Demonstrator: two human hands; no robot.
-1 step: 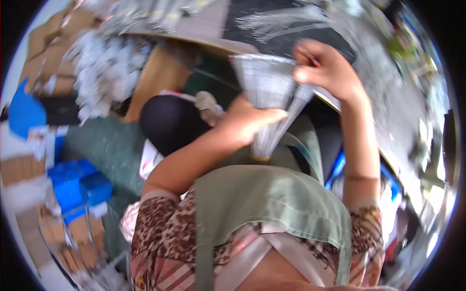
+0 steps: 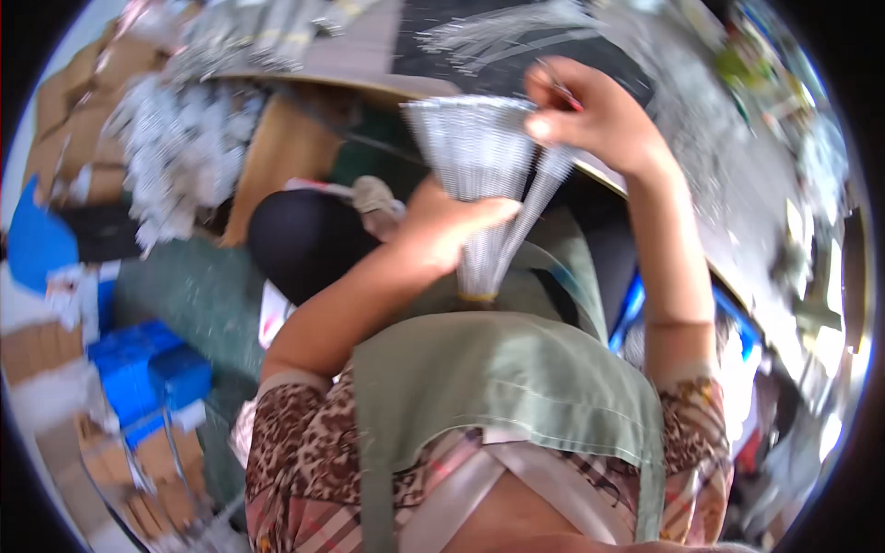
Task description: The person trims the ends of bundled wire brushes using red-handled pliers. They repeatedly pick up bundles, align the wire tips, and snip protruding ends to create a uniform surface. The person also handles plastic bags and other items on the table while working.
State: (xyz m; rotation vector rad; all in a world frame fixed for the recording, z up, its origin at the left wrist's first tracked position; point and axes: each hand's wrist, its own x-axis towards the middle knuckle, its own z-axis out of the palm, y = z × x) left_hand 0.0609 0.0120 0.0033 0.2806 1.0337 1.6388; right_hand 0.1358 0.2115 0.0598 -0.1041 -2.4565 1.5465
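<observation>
A fanned bundle of thin, clear-silvery strips (image 2: 475, 152) stands in front of my body, wide at the top and narrowing to a yellowish band at its lower end. My left hand (image 2: 452, 221) is wrapped round its lower half, thumb across the front. At the fan's upper right corner my right hand (image 2: 590, 115) pinches the tip of a narrow group of strips (image 2: 544, 189), which stands apart from the rest by a dark gap. A small red-handled tool (image 2: 567, 98) lies in the right hand's fingers; blur hides its kind.
Beyond my hands is a work table with a black mat (image 2: 433, 41) and loose strips (image 2: 516, 37). More silvery bundles (image 2: 258, 37) lie at the far left, above a cardboard box (image 2: 286, 152). Blue boxes (image 2: 147, 364) stand on the green floor at left. My lap is under the bundle.
The whole view has shifted slightly to the left. My right hand has turned a little, and more of the red tool shows. Both hands keep their hold on the strips.
</observation>
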